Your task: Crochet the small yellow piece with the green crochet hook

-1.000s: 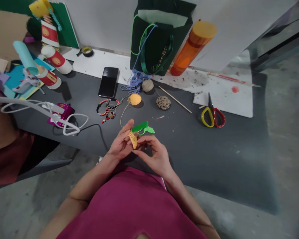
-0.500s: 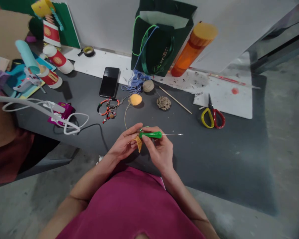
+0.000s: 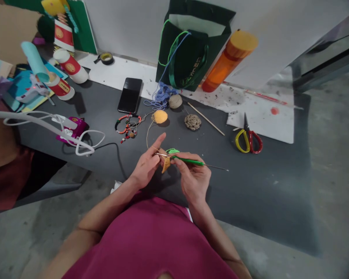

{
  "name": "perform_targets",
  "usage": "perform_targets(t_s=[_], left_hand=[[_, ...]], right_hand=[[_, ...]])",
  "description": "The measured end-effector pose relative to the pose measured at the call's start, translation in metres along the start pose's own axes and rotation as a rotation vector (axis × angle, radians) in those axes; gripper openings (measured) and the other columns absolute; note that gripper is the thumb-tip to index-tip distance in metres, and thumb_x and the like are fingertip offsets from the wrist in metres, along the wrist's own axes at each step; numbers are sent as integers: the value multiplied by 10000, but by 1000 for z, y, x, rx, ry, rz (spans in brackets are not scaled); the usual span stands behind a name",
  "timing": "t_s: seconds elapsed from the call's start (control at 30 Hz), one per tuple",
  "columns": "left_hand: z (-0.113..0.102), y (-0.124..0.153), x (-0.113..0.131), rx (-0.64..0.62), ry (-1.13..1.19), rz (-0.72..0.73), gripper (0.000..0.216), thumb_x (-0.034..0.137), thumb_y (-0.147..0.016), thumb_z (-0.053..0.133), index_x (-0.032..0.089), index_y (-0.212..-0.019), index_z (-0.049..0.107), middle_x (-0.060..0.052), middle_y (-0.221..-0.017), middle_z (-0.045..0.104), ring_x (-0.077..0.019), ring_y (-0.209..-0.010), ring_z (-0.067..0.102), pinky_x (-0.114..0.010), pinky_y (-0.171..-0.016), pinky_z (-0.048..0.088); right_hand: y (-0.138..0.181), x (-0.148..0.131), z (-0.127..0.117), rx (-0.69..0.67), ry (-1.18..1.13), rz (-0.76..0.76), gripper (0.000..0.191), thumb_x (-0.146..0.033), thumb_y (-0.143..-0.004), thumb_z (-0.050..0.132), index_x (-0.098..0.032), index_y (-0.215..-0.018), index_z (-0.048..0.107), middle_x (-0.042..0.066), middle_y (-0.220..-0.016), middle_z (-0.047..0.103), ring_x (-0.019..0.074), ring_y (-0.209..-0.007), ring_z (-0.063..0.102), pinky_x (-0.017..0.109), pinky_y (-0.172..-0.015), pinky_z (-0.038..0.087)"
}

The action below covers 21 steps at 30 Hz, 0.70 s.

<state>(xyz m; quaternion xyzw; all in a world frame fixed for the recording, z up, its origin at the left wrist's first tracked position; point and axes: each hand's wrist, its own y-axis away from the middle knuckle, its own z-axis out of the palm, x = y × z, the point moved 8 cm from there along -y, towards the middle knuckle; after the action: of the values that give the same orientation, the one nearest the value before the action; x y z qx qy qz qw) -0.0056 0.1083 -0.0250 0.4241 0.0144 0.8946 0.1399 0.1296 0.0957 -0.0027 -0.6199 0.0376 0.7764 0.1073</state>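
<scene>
My left hand point(image 3: 147, 167) pinches a small orange crocheted piece point(image 3: 165, 164), its index finger raised with orange yarn running over it. That strand leads up to an orange yarn ball point(image 3: 159, 116) on the dark table point(image 3: 250, 182). My right hand point(image 3: 193, 176) grips a green-handled crochet hook point(image 3: 189, 160); its metal ends stick out both ways, one tip at the orange piece. A small green scrap point(image 3: 172, 151) shows just above my fingers.
On the table lie a black phone point(image 3: 130, 95), bead bracelets point(image 3: 127, 126), a tan yarn ball point(image 3: 175, 101), a woven rosette point(image 3: 192, 121), a wooden stick point(image 3: 206, 113) and red-yellow scissors point(image 3: 248, 137). Behind stand a green bag point(image 3: 189, 54) and orange bottle point(image 3: 228, 60). White cables point(image 3: 61, 130) lie left.
The right hand turned the green-handled hook from pointing up to lying across and brought its tip into the orange piece. Both hands shifted slightly right; the left index finger lifted.
</scene>
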Motion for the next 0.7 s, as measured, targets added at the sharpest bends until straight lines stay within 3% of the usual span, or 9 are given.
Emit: perform_targets(t_s=[0.13, 0.27, 0.47, 0.7], left_hand=[[1, 2, 3, 18, -24, 19, 682, 417, -729, 884, 284, -1367, 681, 15, -842, 628, -105, -749, 571, -213, -696, 467], [1, 2, 3, 55, -51, -10, 672, 295, -730, 894, 289, -1367, 680, 26, -808, 660, -87, -698, 581, -215, -685, 474], [0, 4, 4, 92, -24, -21, 841, 237, -703, 911, 322, -1470, 575, 48, -753, 675, -84, -677, 610, -209, -674, 487], [-1, 6, 8, 119, -90, 19, 911, 231, -697, 919, 281, -1516, 521, 34, -805, 711, -92, -746, 643, -214, -739, 508]], right_hand=[[-1, 0, 0, 4, 7, -14, 72, -270, -803, 825, -268, -869, 797, 6, -837, 816, 163, -820, 773, 305, -793, 648], [-2, 4, 0, -6, 7, 13, 84, -289, -803, 828, -264, -874, 790, 8, -837, 814, 161, -818, 770, 291, -767, 644], [-1, 12, 1, -39, -59, 80, 161, -291, -799, 832, -286, -956, 793, -6, -906, 830, 146, -808, 786, 267, -758, 641], [-3, 15, 2, -14, -133, 124, 87, -311, -786, 836, -280, -857, 798, -14, -867, 825, 137, -776, 780, 243, -709, 625]])
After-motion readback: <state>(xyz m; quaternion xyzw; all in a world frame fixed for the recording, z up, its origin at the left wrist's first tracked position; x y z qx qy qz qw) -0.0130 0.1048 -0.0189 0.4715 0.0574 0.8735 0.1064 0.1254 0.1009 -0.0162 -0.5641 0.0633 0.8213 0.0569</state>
